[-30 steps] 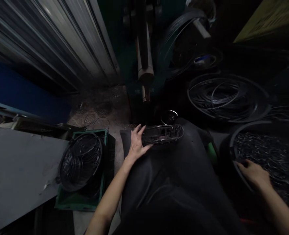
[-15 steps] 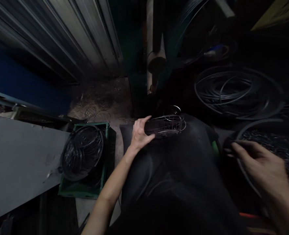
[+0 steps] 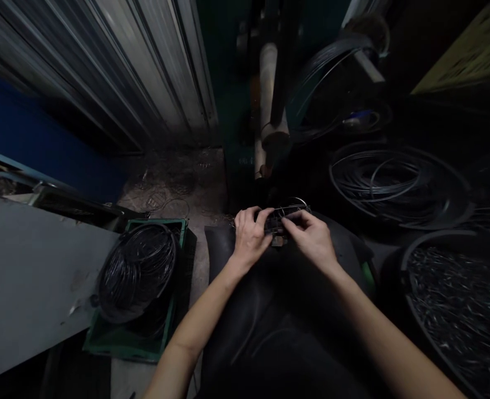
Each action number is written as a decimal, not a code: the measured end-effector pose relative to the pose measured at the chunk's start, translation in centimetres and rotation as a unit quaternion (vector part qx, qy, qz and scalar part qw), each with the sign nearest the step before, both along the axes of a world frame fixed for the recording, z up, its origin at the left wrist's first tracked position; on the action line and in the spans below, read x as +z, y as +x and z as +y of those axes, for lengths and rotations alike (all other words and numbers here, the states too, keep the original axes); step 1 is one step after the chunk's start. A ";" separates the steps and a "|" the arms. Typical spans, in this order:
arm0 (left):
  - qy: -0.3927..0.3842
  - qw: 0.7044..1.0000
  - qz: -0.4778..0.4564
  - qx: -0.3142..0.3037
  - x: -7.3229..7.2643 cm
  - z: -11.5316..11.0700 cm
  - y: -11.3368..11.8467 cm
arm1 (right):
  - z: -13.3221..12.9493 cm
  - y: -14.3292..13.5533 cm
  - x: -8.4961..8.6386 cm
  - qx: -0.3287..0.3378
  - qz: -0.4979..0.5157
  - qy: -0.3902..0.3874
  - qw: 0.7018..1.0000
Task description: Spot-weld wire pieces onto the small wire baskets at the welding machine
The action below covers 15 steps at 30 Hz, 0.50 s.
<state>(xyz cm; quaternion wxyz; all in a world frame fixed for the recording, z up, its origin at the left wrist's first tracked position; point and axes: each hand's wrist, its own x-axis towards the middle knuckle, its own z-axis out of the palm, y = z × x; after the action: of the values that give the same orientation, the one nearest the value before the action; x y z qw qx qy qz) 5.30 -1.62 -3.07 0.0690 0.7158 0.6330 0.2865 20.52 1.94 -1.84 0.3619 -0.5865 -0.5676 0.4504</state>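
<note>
In front of me, above the dark apron on my lap, is a small round wire frame (image 3: 274, 217) made of thin metal rings and short pieces. My left hand (image 3: 251, 233) grips its left side, thumb in front and fingers behind. My right hand (image 3: 311, 235) is at its right side with thumb and fingertips pinched together; whatever lies between them is too small and dark to make out. A metal block (image 3: 278, 241) shows just below the frame, near a machine post. The frame's lower part is partly hidden by my fingers.
At the right stands a black tub (image 3: 406, 277) full of small metal pieces, with a basin of coiled wire (image 3: 375, 183) behind it. On the left, a bowl of wire rings (image 3: 139, 271) rests on a green crate (image 3: 124, 346). A pipe-like machine part (image 3: 274, 136) hangs ahead.
My right hand has moved left from the tub of metal pieces to the wire frame. My left hand still holds the frame, now slightly lower and further right in view.
</note>
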 end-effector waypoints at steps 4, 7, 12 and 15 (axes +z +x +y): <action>0.028 1.000 -0.002 0.010 0.2 0.7 -0.5 | -0.1 -1.3 0.3 -0.002 -0.058 0.085 0.995; 0.056 0.998 0.001 0.016 -0.1 1.3 -1.1 | 0.0 -2.3 0.4 -0.005 -0.075 0.132 0.988; 0.085 0.996 -0.004 0.029 -0.7 2.4 -2.0 | 1.0 -3.4 0.0 -0.007 -0.089 0.173 0.981; 0.094 0.995 -0.005 0.031 -0.8 3.2 -2.5 | 1.7 -3.8 -0.3 -0.006 -0.086 0.190 0.978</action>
<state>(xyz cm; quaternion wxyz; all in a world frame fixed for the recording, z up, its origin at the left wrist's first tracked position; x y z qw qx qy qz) 2.78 1.54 -3.89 -0.0047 0.6977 0.6247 0.3505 16.71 3.66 -2.14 0.4190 -0.5467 -0.6686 0.2802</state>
